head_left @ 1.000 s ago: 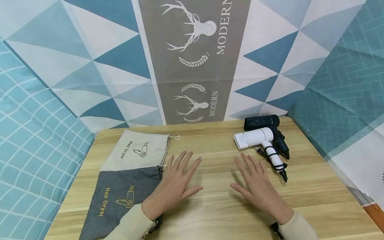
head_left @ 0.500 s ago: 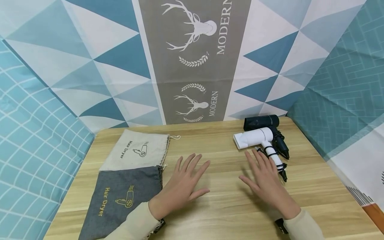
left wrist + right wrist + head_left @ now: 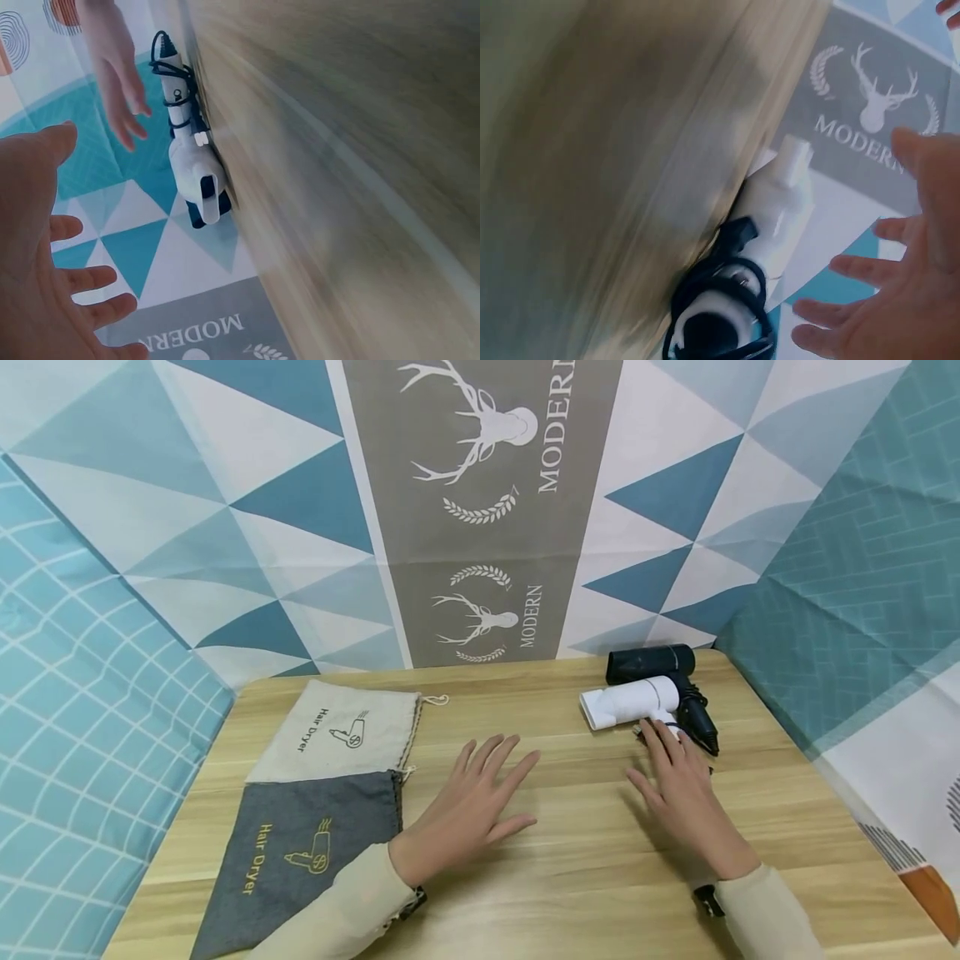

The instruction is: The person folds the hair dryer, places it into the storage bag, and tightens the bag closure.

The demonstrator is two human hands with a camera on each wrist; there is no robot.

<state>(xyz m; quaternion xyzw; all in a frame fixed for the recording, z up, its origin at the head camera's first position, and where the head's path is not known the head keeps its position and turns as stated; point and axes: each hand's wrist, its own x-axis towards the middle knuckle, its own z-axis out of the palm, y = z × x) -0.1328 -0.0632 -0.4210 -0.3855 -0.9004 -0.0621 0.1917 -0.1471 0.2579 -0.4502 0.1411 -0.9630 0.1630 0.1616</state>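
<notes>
White hair dryer lies on the wooden table, black cord wound round its handle, black hair dryer just behind it. Right hand hovers above the white hair dryer's handle, fingers apart, gripping nothing. Left hand likewise, fingers apart, over the table left of the white hair dryer; gray pouch and beige pouch lie flat farther left of it.

On the table, bags at left, hair dryers at back right.
</notes>
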